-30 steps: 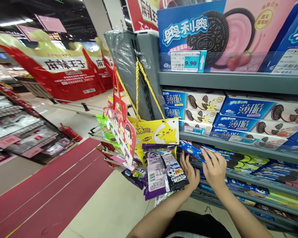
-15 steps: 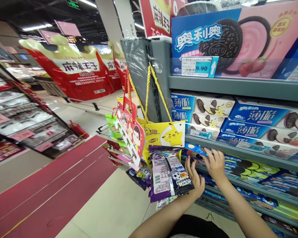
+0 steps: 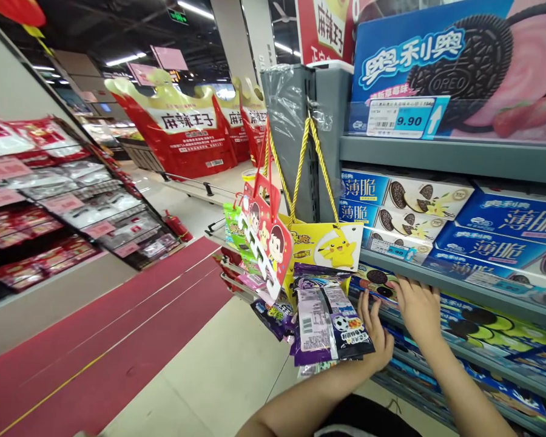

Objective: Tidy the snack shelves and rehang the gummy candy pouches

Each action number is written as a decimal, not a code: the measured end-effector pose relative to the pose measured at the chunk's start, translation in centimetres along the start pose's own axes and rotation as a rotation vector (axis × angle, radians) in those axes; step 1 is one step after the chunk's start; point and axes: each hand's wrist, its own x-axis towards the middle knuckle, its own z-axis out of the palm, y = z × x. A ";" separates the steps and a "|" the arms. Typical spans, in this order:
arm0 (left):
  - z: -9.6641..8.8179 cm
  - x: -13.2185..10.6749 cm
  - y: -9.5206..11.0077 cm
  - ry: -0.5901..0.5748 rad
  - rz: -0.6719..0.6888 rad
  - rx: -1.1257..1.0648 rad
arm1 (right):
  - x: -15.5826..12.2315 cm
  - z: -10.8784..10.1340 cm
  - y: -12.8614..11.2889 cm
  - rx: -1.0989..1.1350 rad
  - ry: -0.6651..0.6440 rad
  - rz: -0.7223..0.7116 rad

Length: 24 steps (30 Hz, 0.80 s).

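Note:
A slim blue Oreo cookie box (image 3: pixel 377 278) with cookie pictures lies at the left end of a lower shelf, under the shelf above. My right hand (image 3: pixel 419 309) is over its right end, thumb at the front and fingers reaching in under the shelf edge; the fingertips are partly hidden. Below the box, my left hand (image 3: pixel 377 334) has its fingers stretched upward, their tips touching its lower front edge. Hanging snack bags (image 3: pixel 321 318), purple and black, are just left of my left hand. Behind them hangs a yellow Pikachu card (image 3: pixel 330 247) on yellow cords.
Thin Oreo boxes (image 3: pixel 409 197) fill the shelf above, and a large Oreo carton (image 3: pixel 418 73) stands higher. Green-pictured boxes (image 3: pixel 486 321) lie to the right. A red hanging card (image 3: pixel 266 233) juts out at the left. Across the aisle are packaged goods (image 3: pixel 73 200) and a fire extinguisher (image 3: pixel 177 226).
My view has turned left, so the scene has shifted right. The box's front now shows cookie pictures more plainly. My right hand's fingers reach further under the shelf edge.

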 end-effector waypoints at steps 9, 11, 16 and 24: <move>0.9 1.6 -0.6 -0.147 -0.191 0.101 | 0.1 -1.1 -1.4 0.071 -0.076 0.189; 1.3 1.6 -1.0 -0.160 -0.176 0.141 | 0.3 -1.2 -1.5 0.136 -0.157 0.244; 2.5 0.9 -2.4 -0.069 -0.011 0.259 | 0.4 -0.7 -1.7 0.222 -0.311 0.335; 3.3 -1.6 -3.1 -0.023 0.150 0.175 | 0.1 -2.3 -1.1 0.155 -0.313 0.225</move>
